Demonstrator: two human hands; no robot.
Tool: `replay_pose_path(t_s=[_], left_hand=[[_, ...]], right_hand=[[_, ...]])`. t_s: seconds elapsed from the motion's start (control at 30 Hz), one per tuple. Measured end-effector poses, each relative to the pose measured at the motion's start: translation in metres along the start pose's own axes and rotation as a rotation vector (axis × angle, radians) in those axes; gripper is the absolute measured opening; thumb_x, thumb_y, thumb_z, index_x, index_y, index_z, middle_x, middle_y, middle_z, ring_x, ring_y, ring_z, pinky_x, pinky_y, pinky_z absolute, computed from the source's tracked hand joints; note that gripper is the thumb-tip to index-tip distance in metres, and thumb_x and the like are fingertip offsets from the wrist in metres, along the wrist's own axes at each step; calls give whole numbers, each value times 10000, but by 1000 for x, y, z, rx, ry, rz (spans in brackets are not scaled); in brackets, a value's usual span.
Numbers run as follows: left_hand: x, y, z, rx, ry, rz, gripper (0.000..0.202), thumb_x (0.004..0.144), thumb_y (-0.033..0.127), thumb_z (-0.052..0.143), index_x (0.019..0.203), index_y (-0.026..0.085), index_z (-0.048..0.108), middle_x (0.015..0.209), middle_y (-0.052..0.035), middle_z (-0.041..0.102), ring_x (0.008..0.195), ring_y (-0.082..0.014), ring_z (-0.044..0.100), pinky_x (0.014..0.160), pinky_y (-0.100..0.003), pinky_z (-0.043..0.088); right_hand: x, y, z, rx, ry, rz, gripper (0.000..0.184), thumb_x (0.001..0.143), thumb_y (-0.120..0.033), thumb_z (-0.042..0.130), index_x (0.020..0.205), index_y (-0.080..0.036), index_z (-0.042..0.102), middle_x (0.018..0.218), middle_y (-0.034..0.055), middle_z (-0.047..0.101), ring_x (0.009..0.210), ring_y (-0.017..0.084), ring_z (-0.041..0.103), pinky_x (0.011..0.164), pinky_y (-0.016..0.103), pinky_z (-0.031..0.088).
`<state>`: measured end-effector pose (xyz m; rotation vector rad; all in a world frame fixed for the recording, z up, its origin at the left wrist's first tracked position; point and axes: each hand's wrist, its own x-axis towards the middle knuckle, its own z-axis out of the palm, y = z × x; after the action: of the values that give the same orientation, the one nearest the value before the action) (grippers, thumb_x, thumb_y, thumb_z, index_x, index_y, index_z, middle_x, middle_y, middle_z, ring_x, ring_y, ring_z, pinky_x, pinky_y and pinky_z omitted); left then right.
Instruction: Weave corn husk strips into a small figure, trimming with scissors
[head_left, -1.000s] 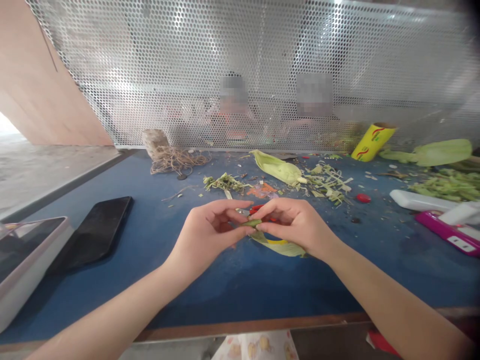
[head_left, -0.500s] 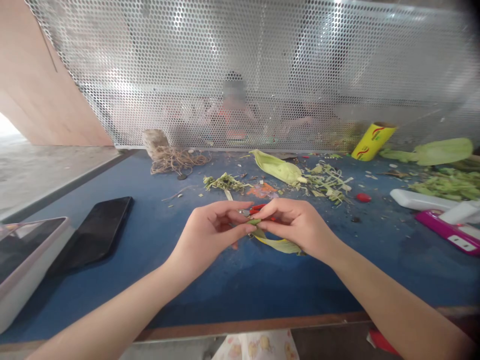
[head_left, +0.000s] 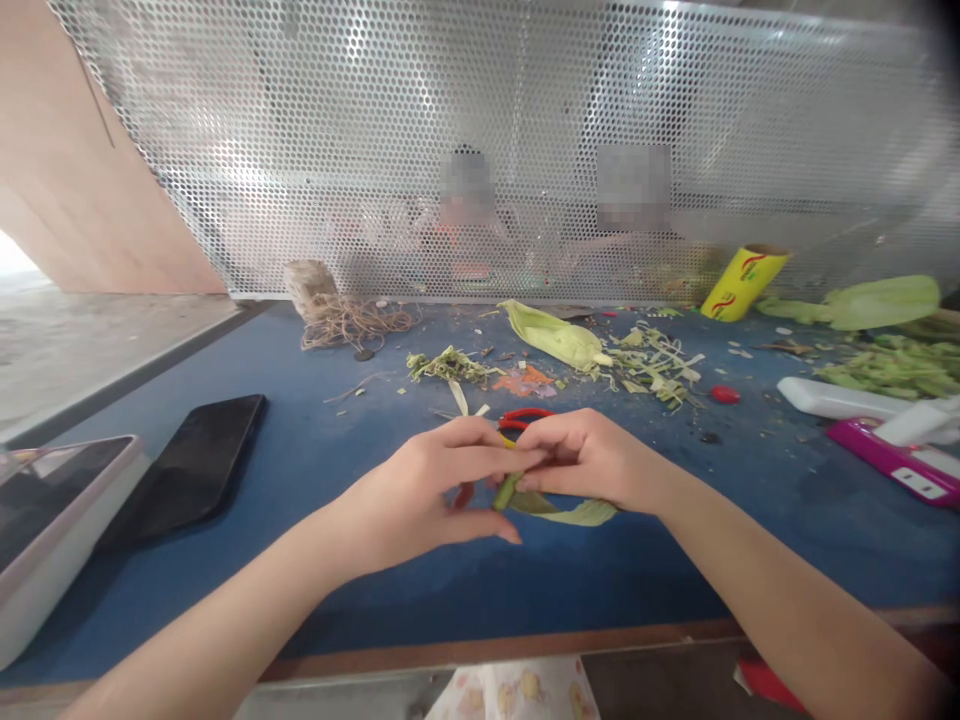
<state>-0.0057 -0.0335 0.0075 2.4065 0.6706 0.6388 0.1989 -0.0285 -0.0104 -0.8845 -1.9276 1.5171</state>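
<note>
1. Over the near centre of the blue tabletop (head_left: 585, 590), the left hand (head_left: 412, 490) has its thumb parted from its fingers, the grasp loosened; its long fingers touch the right hand's fingertips.
2. Just to the right, the right hand (head_left: 611, 460) pinches a narrow, pale green strip of corn husk (head_left: 574, 514) between thumb and fingers. The strip's rolled end (head_left: 505, 492) pokes out leftward, between the left thumb and fingers, and its flat tail curves right beneath the right hand.
3. Just beyond the hands lies a red looped handle (head_left: 525, 411), partly hidden by the fingers.
4. Farther off, at the centre, are a wilted green heap of shreds (head_left: 450, 366), flat orange and purple scraps (head_left: 525, 380) and a boat-shaped, light green husk leaf (head_left: 559, 340); pale cut husk strips (head_left: 652, 365) lie to their right.
5. Far left sits tangled brown twine (head_left: 356, 318); near left, a black smartphone (head_left: 187, 465).
6. Far right, a yellow cardboard tube (head_left: 745, 285) leans; nearer right lies a purple power strip (head_left: 892, 465).
7. Along the far edge stands a perforated metal screen (head_left: 525, 100).
</note>
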Motion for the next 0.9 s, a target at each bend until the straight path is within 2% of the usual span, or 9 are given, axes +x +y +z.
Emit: replay_pose_path(t_s=[0.13,0.23,0.37,0.67,0.77,0.83,0.9], left_hand=[[0,1,-5,12,-81,16,379,720,266,641,1097,260,600,889,-26,548,580,-70,471,587,-184,455],[0,2,-6,28,-109,21,313,746,252,613,1058,238,610,923,-38,570,685,-103,525,635,-186,453],[-1,1,-5,66,-117,87,221,782,246,570,992,193,615,937,-59,578,839,-142,543,749,-211,443],[0,1,-4,58,-95,124,169,796,238,555,939,169,614,907,-60,576,844,-142,538,773,-219,435],[0,0,-2,35,-62,80,216,772,248,585,978,181,593,891,-48,566,795,-130,537,719,-216,447],[-1,-1,-1,-27,4,1,381,692,300,666,1035,192,540,855,-28,556,702,-114,528,613,-205,453],[0,-1,1,-141,89,-103,465,618,343,717,1000,181,507,807,-14,552,651,-110,522,537,-198,447]], right_hand=[[1,1,-2,-41,-30,45,139,712,-261,640,780,-145,603,660,-22,545,595,75,510,548,180,414],[1,1,-1,-55,-49,45,149,707,-277,645,745,-144,592,630,-37,506,557,56,464,508,164,375],[0,1,2,-7,-61,48,135,708,-257,649,763,-147,592,670,-30,545,606,63,498,560,171,399],[1,4,5,54,-59,62,162,683,-265,673,777,-151,608,720,-6,607,648,96,567,630,216,455],[1,3,5,74,-39,31,132,693,-230,665,783,-154,607,748,1,628,671,92,585,632,201,465],[1,1,4,77,15,-3,111,700,-206,656,782,-153,602,748,5,637,675,88,594,635,194,472],[1,0,5,60,75,-41,110,700,-203,656,785,-154,605,730,8,641,653,85,596,622,194,479]])
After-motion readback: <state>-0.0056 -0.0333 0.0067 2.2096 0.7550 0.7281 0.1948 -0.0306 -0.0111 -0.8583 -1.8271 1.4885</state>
